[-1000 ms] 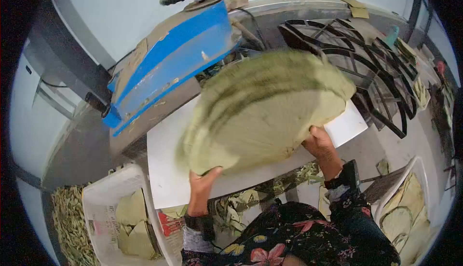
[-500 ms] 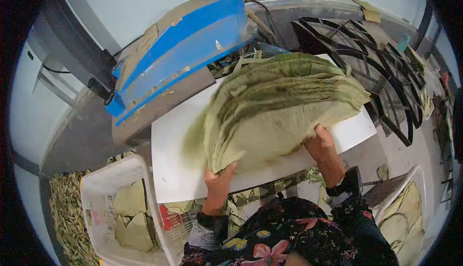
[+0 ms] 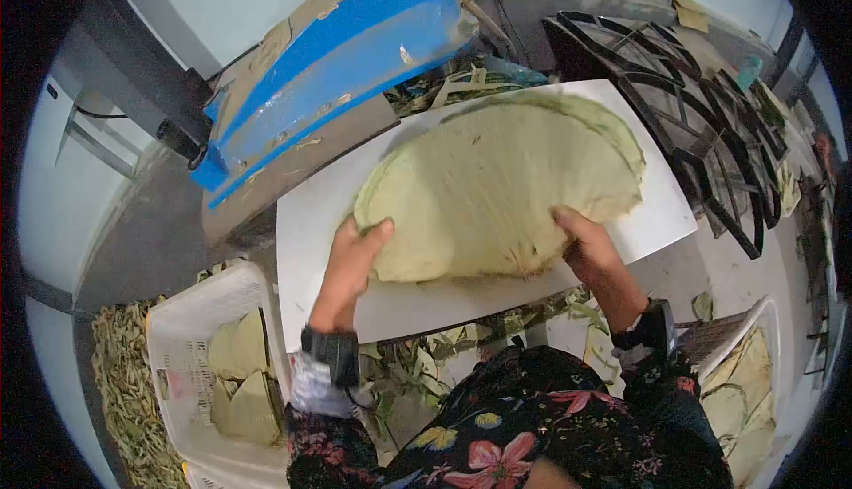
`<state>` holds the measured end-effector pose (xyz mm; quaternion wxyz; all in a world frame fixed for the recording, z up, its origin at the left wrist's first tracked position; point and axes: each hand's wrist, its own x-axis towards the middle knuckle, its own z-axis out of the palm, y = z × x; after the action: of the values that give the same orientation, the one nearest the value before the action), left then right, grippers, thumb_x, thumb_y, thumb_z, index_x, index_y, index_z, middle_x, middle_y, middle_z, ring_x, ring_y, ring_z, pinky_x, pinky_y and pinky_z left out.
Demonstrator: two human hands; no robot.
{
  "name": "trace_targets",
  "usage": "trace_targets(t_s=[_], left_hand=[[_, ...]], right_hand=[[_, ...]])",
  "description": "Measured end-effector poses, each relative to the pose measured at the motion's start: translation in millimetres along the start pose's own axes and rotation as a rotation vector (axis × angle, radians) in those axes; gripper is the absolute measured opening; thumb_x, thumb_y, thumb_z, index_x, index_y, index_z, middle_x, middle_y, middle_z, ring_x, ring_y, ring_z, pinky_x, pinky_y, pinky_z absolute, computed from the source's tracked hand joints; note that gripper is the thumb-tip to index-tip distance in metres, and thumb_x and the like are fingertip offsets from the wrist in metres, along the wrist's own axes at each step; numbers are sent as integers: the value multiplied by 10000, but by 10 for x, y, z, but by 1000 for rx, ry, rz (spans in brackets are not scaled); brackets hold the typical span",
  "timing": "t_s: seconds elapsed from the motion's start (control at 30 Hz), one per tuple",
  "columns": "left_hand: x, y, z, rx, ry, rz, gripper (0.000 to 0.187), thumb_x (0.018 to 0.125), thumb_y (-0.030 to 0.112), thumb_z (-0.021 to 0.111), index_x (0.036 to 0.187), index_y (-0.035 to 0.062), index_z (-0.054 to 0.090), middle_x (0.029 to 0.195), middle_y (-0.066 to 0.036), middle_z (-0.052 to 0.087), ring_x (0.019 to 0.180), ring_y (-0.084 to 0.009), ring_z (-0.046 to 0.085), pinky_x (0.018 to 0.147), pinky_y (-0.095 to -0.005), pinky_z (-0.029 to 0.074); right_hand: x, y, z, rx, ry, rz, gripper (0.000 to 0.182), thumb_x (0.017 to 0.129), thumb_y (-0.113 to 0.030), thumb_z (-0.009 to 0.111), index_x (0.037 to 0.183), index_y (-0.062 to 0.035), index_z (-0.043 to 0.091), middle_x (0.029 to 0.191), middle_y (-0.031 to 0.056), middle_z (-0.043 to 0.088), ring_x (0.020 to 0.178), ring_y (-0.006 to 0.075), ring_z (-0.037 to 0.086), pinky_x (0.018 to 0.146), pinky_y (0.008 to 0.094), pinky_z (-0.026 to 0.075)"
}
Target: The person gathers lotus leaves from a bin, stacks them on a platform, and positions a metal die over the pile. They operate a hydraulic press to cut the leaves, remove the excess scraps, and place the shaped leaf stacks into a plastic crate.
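Note:
A thick stack of pale green, fan-shaped leaves [image 3: 497,187] lies over a white board [image 3: 311,214], its rounded edge facing away from me. My left hand [image 3: 349,263] grips the stack's left corner, thumb on top and fingers hidden beneath or behind the edge. On the opposite side, my right hand [image 3: 590,245] holds the near right edge, also with the thumb pressed on the top leaf. The upper leaf looks flat and fairly smooth, and the leaf edges below it show along the far rim.
A blue machine [image 3: 346,63] stands at the back left. Black metal frames [image 3: 683,125] rest at the right. White crates with cut leaves stand at lower left [image 3: 209,298] and lower right [image 3: 754,329]. Leaf scraps [image 3: 133,391] pile up at far left.
The stack, fanned and bulging upward before, is now flatter with its layers lined up. My left hand has moved up and left along the edge; the right hand has shifted slightly.

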<state>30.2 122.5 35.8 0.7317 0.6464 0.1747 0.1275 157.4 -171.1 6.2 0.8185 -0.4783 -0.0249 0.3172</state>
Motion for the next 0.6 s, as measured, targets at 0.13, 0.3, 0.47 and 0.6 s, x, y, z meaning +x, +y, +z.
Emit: trace_targets(t_s=[0.13, 0.3, 0.47, 0.6], left_hand=[[364, -265, -280, 209, -109, -131, 461, 816, 107, 628, 1218, -46, 464, 1131, -133, 574, 1010, -221, 558, 878, -343, 445], [-19, -27, 393, 1316, 211, 701, 516, 718, 161, 690, 1162, -21, 502, 1131, -194, 524, 1053, -353, 507, 908, -447, 402], [-452, -484, 1285, 1116, -129, 654, 619, 755, 266, 676, 1240, -24, 422, 1215, -214, 415, 1140, -403, 396, 955, -480, 331], [-352, -736, 1420, 1095, -4, 638, 567, 754, 256, 671, 1187, -31, 445, 1194, -208, 420, 1097, -398, 417, 937, -495, 336]], right_hand=[[183, 135, 36, -119, 190, 12, 327, 793, -94, 649, 1059, 78, 566, 965, 144, 630, 827, 226, 627, 726, 333, 526], [210, 175, 36, -195, 186, -62, 336, 788, -103, 647, 1061, 74, 563, 969, 126, 627, 848, 213, 617, 758, 322, 506], [172, 131, 91, -253, 194, -56, 351, 781, -112, 653, 1068, 66, 561, 971, 107, 624, 844, 198, 606, 760, 312, 489], [204, 119, 42, -272, 184, -73, 361, 790, -141, 648, 1076, 60, 558, 976, 106, 618, 840, 191, 599, 751, 312, 489]])
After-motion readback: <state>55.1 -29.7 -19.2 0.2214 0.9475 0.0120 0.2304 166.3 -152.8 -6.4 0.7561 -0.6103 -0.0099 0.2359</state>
